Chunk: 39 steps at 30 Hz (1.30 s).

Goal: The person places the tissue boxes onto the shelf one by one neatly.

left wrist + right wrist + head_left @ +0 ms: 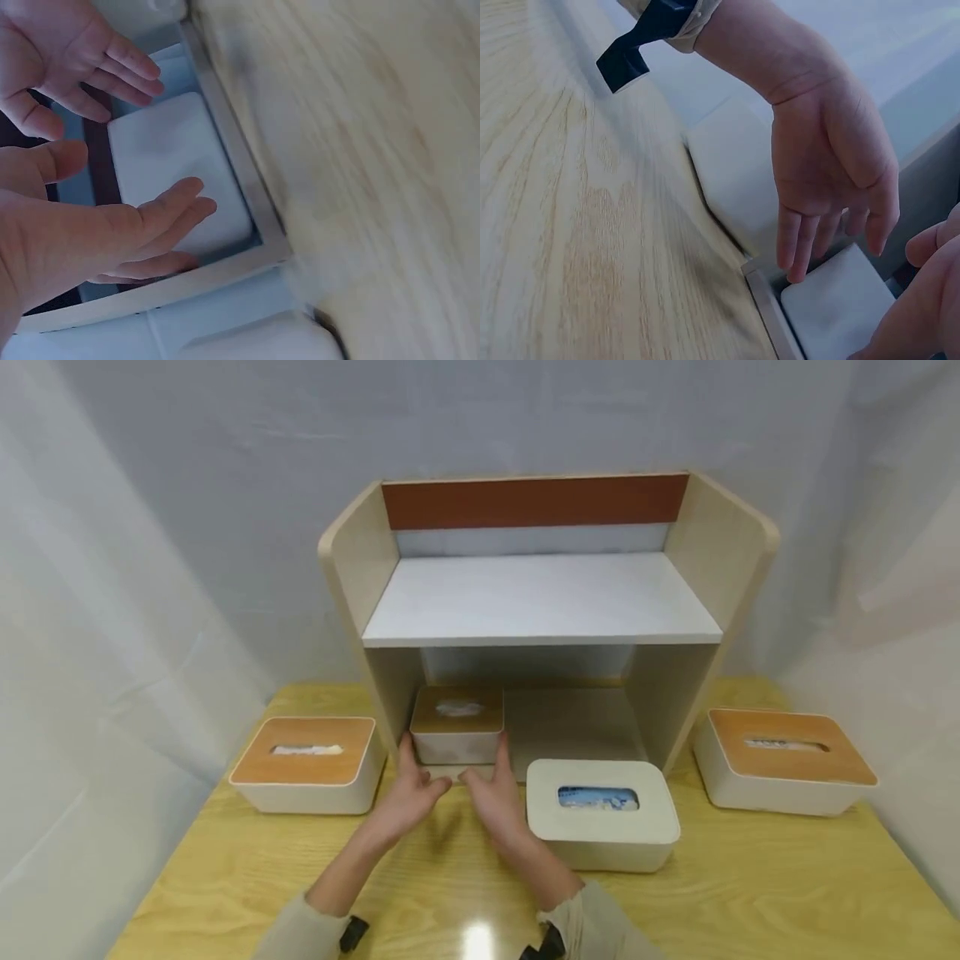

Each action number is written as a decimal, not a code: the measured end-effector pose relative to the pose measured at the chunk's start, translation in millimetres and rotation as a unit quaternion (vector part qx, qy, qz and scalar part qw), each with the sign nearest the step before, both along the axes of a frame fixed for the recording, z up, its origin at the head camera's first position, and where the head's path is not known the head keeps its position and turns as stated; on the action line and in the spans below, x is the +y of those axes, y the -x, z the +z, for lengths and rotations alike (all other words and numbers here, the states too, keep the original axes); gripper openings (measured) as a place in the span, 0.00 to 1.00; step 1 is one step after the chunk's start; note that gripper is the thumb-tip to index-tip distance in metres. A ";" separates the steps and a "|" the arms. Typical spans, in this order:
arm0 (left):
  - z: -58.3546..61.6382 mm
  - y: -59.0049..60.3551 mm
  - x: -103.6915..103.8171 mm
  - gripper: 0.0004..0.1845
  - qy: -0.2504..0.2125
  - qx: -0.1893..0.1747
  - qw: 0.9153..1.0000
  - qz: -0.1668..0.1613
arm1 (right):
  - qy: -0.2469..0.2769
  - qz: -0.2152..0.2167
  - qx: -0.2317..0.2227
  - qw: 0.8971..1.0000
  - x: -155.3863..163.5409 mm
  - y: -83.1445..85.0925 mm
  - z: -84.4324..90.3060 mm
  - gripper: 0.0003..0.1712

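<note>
left hand (408,793): fingers straight, open, at the left end of the small tissue box (457,724) — fingertips at or just beside its side wall; can't tell from the head view if they press it. Nothing gripped.
right hand (495,793): fingers straight, open, at the box's right end, fingertips alongside its right wall. Not curled round anything.
hands together: thumbs nearly meet in front of the box, palms face each other, box between the fingertips.
small tissue box: wood-tone lid, white body, tissue showing in the slot. Sits in the lower bay of the desk shelf (540,602), hard against the left side panel, at the front edge.
wrist views: left wrist shows both hands open over the white box wall (176,161); right wrist shows the left hand (829,172) with fingers hanging down at the box corner — blurred, contact unclear.
white tissue box (602,810): on the table (750,893) just right of the right hand, in front of the shelf's right half.
left wood-lid box (309,764): on the table left of the shelf, just beside it.
right wood-lid box (783,760): on the table right of the shelf.
upper shelf board: bare white surface, brown back rail above.
</note>
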<state>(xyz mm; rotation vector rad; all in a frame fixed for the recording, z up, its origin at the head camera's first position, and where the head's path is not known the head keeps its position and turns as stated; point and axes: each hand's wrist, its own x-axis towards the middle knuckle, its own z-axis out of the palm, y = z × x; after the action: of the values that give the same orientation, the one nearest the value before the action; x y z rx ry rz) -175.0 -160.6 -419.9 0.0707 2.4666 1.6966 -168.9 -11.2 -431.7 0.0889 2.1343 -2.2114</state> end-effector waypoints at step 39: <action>32.5 -47.1 49.3 0.47 -0.033 0.058 0.990 -0.128 | 0.008 0.063 0.046 0.997 120.2 -61.0 46.1 0.47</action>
<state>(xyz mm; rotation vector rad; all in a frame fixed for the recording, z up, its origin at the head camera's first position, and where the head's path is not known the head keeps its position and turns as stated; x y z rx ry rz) -127.9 -111.3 -387.4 0.4848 2.3558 1.7040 -107.9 109.0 -385.6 -0.1468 2.1018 -2.2009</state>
